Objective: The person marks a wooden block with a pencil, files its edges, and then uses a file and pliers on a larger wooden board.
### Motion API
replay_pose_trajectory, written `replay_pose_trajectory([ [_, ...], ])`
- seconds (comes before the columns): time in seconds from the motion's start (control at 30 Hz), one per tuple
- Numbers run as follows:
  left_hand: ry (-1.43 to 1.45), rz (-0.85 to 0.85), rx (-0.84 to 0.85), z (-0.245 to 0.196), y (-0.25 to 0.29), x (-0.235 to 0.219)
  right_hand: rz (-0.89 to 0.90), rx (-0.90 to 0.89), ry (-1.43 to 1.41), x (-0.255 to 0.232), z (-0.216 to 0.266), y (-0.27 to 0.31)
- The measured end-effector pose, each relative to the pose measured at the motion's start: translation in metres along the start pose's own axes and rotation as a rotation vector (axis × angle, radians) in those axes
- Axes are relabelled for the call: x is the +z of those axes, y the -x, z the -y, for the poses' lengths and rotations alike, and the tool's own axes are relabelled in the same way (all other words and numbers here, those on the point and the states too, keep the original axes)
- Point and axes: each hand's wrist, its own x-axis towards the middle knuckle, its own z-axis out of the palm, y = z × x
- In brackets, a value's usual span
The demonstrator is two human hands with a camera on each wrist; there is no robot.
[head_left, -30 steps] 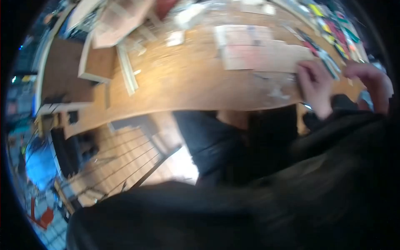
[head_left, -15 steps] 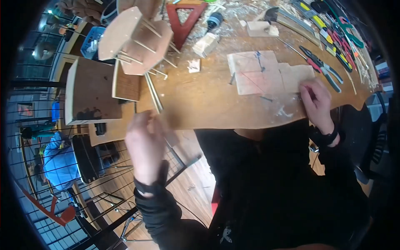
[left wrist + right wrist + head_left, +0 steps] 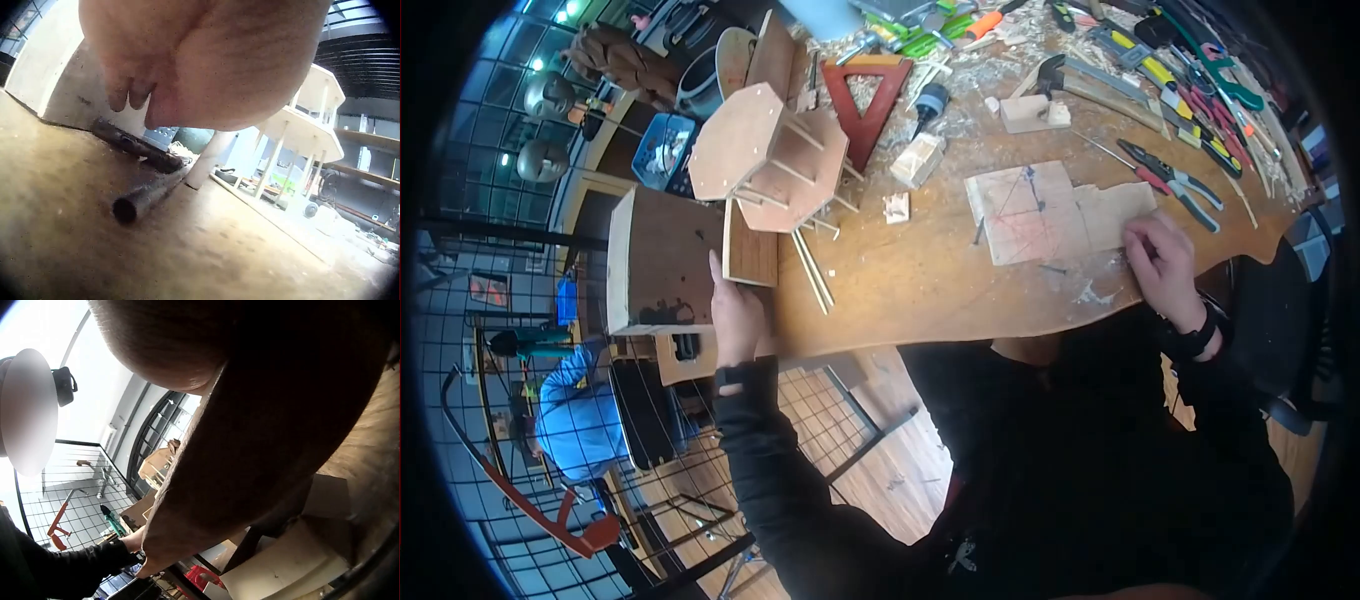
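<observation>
My left hand (image 3: 738, 312) reaches to the left end of the bench, between a large wooden box (image 3: 662, 262) and a smaller wooden panel (image 3: 750, 245). In the left wrist view its fingers point down over the bench, near a dark round-ended bar (image 3: 147, 199) and a second dark bar (image 3: 134, 145). My right hand (image 3: 1165, 260) rests at the bench's front edge, fingers loosely curled, beside a thin pale board (image 3: 1112, 212). That board adjoins another marked with pencil and red lines (image 3: 1020, 230).
A tiered wooden model on dowels (image 3: 745, 140) stands behind the left hand, with two thin strips (image 3: 812, 272) before it. Farther back are a red set square (image 3: 865, 105) and a hammer (image 3: 1100, 90). Pliers (image 3: 1170, 182) lie right. A person in blue (image 3: 580, 420) is beyond the mesh.
My left hand came into view, moved left and forward, and now reaches beside the wooden box. My right hand stays by the board. The head view has shifted and sharpened.
</observation>
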Motion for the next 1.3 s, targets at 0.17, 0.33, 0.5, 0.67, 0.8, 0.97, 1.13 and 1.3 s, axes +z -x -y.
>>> replay_pose_trajectory([
  [0.17,0.265,0.172,0.113,0.067,-0.052,0.029,-0.057,-0.054,0.054,0.001,0.004,-0.002],
  [0.33,0.681,0.204,-0.046,0.012,-0.072,0.002,-0.074,-0.089,0.099,-0.001,0.002,-0.002],
  [0.5,0.498,-0.02,-0.005,0.028,-0.026,-0.009,-0.064,-0.109,0.07,-0.002,-0.001,-0.003],
  [0.67,0.414,-0.248,-0.094,-0.011,0.041,-0.028,-0.06,-0.112,0.064,-0.001,-0.007,-0.001],
  [0.8,0.395,-0.472,-0.153,-0.059,0.082,-0.034,-0.07,-0.112,0.054,0.0,-0.009,0.001],
  [0.97,0.473,-0.284,-0.045,-0.154,0.105,0.003,-0.074,-0.085,0.028,0.001,-0.008,0.0],
  [1.13,0.378,0.069,0.224,-0.224,0.078,0.009,-0.077,-0.124,0.051,0.001,-0.011,0.001],
  [1.3,0.329,0.205,0.415,-0.256,0.043,0.029,-0.098,-0.105,0.029,0.002,-0.008,0.002],
])
